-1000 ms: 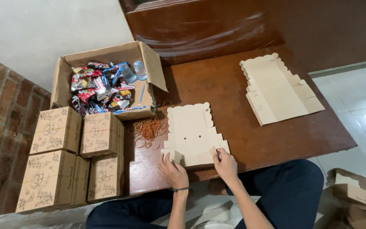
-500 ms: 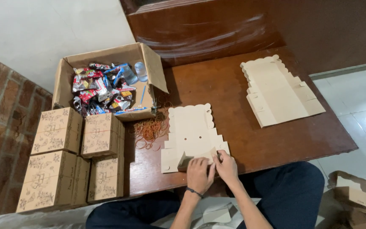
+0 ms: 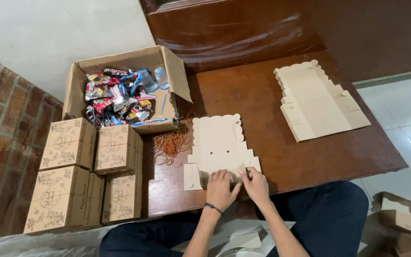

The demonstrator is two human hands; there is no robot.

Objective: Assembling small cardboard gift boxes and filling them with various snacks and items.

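Both hands press on the near edge of a flat box blank (image 3: 217,145) at the front of the desk (image 3: 267,128): the left hand (image 3: 221,189) lies palm down with fingers bent over the bottom flap, and the right hand (image 3: 255,185) pinches a small raised corner of that flap between thumb and fingers. The blank is pale tan card, unfolded, with a scalloped far edge, two small holes near its middle and stepped side tabs. Just left of it lies a loose heap of rubber bands (image 3: 170,143). Beyond those sits an open carton (image 3: 124,97) full of wrapped snacks. Well to the right lies a second blank (image 3: 317,102), also flat. Left of the desk stand stacked printed boxes (image 3: 84,173), closed.
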